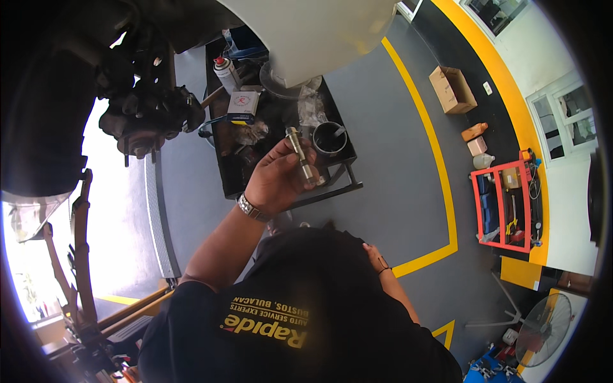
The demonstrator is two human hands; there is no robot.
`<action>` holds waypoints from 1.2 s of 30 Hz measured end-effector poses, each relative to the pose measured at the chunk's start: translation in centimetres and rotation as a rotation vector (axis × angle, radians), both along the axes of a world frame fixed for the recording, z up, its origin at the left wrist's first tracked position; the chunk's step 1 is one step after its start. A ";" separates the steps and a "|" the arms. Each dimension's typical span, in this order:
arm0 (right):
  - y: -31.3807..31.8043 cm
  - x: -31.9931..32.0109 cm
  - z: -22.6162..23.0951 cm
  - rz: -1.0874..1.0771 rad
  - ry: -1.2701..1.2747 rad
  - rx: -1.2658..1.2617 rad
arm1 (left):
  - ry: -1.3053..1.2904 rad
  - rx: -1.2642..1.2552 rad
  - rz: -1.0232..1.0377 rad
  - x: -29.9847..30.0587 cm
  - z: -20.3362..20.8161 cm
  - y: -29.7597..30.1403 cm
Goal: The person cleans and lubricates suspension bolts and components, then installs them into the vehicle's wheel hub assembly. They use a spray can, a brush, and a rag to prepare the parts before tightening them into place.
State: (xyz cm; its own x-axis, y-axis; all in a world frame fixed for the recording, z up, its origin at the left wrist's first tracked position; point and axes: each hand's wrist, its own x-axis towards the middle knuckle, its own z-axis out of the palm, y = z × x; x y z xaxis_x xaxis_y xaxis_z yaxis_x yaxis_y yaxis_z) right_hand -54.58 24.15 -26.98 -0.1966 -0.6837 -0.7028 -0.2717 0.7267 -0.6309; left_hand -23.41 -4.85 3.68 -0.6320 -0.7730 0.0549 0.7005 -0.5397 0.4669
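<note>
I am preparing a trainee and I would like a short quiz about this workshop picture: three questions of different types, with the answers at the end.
1. Multiple choice: which hand holds the rod-shaped metal part? a) right b) both c) left
2. True or false: the spray can has a red cap and is next to a small box.
3. Fill in the blank: on the wrist of the holding hand, the person wears a silver-coloured ____.

Key: 1. c, the left hand. 2. True. 3. Watch.
</note>
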 end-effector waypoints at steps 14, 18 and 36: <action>-3.9 -6.0 1.3 0.452 0.144 0.136 | 0.016 0.070 0.208 -3.1 2.7 7.4; -5.9 -4.6 -0.2 0.626 0.440 0.145 | -0.306 -0.198 0.460 -3.2 3.2 8.9; -9.4 -3.5 -4.2 0.659 0.444 0.017 | -0.358 0.065 0.516 0.4 2.5 14.1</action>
